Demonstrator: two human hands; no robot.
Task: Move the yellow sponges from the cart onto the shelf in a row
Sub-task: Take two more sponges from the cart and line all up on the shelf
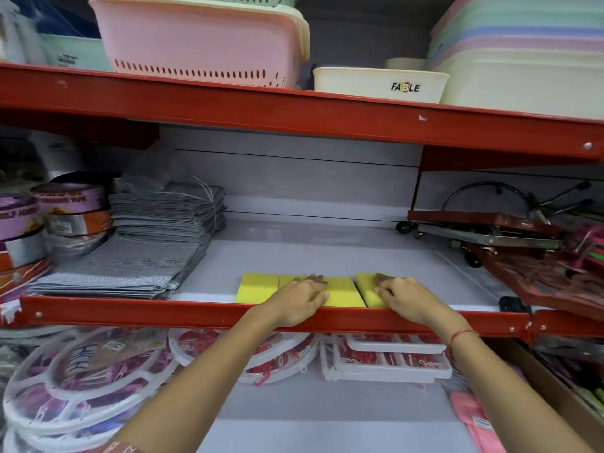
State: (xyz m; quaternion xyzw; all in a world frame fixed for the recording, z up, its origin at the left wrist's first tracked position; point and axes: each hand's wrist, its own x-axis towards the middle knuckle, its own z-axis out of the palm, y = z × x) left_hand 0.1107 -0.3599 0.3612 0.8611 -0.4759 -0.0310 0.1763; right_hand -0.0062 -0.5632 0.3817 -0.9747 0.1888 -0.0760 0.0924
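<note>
Several yellow sponges lie side by side at the front edge of the middle shelf [327, 250]. The leftmost sponge [256, 287] is uncovered. My left hand [299, 300] rests flat across the sponges in the middle [343, 292], fingers spread. My right hand [407, 297] presses on the rightmost sponge [367, 289], which shows a dark scouring side and sits a small gap apart from its neighbour. The cart is out of view.
A stack of grey cloths [153, 243] and tape rolls [49, 217] fill the shelf's left side. Red metal stands on wheels [490, 230] lie at the right. The red shelf rail [130, 313] runs along the front. Plastic baskets [202, 37] sit above, peg hangers [81, 377] below.
</note>
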